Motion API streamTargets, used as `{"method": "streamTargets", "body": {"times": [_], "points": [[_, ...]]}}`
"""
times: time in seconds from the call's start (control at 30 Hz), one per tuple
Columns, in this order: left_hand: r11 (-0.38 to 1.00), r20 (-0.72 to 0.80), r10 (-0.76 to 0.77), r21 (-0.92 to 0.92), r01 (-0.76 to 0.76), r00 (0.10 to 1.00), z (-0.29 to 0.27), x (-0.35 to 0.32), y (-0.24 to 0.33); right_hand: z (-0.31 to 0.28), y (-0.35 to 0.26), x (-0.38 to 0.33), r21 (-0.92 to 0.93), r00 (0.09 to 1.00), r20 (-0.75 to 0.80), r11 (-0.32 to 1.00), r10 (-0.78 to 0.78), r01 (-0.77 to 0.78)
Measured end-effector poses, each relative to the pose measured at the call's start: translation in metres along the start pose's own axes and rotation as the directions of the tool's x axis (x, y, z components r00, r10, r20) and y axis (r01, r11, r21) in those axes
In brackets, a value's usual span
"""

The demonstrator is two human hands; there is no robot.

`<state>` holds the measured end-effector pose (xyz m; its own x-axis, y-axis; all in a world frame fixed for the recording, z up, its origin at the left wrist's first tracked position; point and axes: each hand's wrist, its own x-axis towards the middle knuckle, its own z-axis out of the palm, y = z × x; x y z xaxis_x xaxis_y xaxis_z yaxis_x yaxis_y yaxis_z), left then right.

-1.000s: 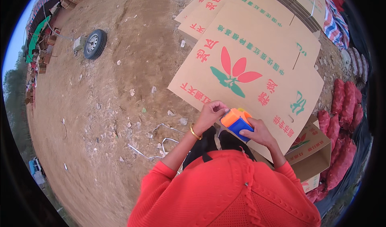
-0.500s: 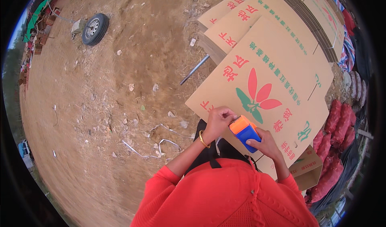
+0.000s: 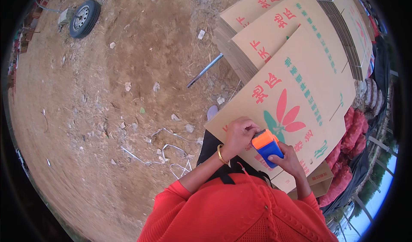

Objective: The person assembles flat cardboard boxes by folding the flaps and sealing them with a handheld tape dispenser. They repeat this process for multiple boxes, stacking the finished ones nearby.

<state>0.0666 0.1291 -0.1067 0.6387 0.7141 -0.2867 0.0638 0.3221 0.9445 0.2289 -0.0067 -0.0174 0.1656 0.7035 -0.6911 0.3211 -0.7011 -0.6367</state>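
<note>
In my right hand [image 3: 288, 159] is a block-shaped handheld tool [image 3: 267, 146], blue in its body and orange at its front, with a dark edge on the orange end. The thumb lies on the blue side and the other fingers are mostly hidden behind it. My left hand [image 3: 240, 135], a bracelet on its wrist, is pinched closed right at that dark front edge. What its fingertips hold, if anything, is too small to make out. Beneath both hands lies a flat brown carton sheet [image 3: 317, 79] printed with red and green characters and a leaf figure.
Flattened cartons [image 3: 244, 49] are stacked at the upper right. A metal tube [image 3: 205, 70] sticks out from beside the stack. Red mesh sacks [image 3: 339, 184] lie at right, near an open carton [image 3: 318, 179]. White strapping [image 3: 165, 149] and a wheel [image 3: 85, 19] lie on the dirt ground.
The whole view has shifted, so the wheel sits further up and left. My hands and the blue-and-orange tool keep almost the same pose, the left still at the tool's front edge.
</note>
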Motion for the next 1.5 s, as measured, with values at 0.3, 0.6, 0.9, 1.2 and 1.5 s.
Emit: {"method": "streamTargets", "body": {"times": [0.3, 0.6, 0.9, 1.2, 1.5], "points": [[0.980, -0.029, 0.143, 0.145, -0.137, 0.989, -0.012, 0.016, 0.003, 0.001, -0.017, 0.013, 0.038, 0.999, -0.010, 0.998, 0.047, -0.046], [0.992, -0.248, -0.118, -0.070, 0.103, 0.962, -0.073, 0.089, -0.014, -0.011, -0.046, 0.038, 0.065, 0.978, -0.021, 0.977, 0.207, -0.205], [0.998, -0.250, -0.065, -0.005, 0.066, 0.966, -0.108, 0.125, -0.047, -0.007, -0.042, 0.049, 0.135, 0.985, -0.080, 0.981, 0.153, -0.141], [0.995, -0.280, -0.046, 0.075, 0.069, 0.959, -0.109, 0.125, -0.067, -0.013, -0.043, 0.059, 0.039, 0.975, -0.019, 0.975, 0.220, -0.219], [0.993, -0.283, -0.096, 0.041, 0.112, 0.954, -0.098, 0.123, -0.087, -0.015, -0.035, 0.063, 0.010, 0.972, -0.021, 0.972, 0.234, -0.234]]}}
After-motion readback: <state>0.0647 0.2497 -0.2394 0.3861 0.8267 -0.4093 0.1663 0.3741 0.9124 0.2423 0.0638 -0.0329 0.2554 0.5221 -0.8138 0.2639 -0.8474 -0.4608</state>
